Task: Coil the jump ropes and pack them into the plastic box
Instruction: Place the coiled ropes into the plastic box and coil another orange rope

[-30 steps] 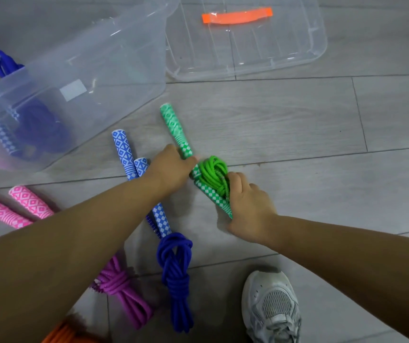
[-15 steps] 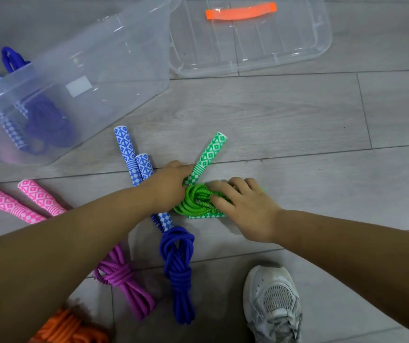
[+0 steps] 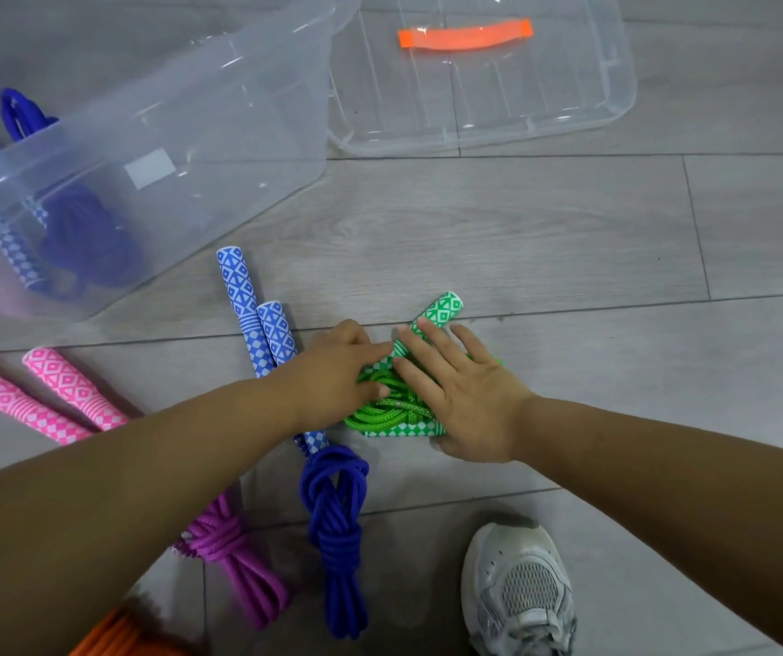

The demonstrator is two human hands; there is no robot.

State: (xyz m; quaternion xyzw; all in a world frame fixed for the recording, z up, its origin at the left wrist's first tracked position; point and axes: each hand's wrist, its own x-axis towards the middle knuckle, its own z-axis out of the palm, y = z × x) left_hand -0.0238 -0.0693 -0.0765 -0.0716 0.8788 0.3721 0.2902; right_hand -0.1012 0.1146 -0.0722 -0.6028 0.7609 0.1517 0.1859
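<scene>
Right hand (image 3: 465,400): palm down, fingers straight, pressing flat on the green jump rope (image 3: 380,411). Judged purpose: to pin the coiled cord to the floor (image 3: 569,239) so the bundle cannot spring loose.

One green handle (image 3: 444,307) pokes out beyond the fingertips. A second lies along the coil's near side, partly under the palm.

Left hand (image 3: 337,371): laid on the coil's left side, fingertips meeting the right hand's. Whether it pinches cord or only presses cannot be told.

Green rope not yet packed, and appears loosely bunched rather than tied.

Just left of the hands, a knotted blue jump rope (image 3: 332,513) lies waiting. Beyond it is a pink-handled purple rope (image 3: 238,565), and an orange rope (image 3: 119,636) sits at the near edge.

The plastic box (image 3: 190,111) stands open at far left, within reach, with one blue rope (image 3: 82,239) already inside. Its lid (image 3: 559,87) is set aside beyond it, presumably to keep the opening free. Shoe (image 3: 517,589) nearest the person.
</scene>
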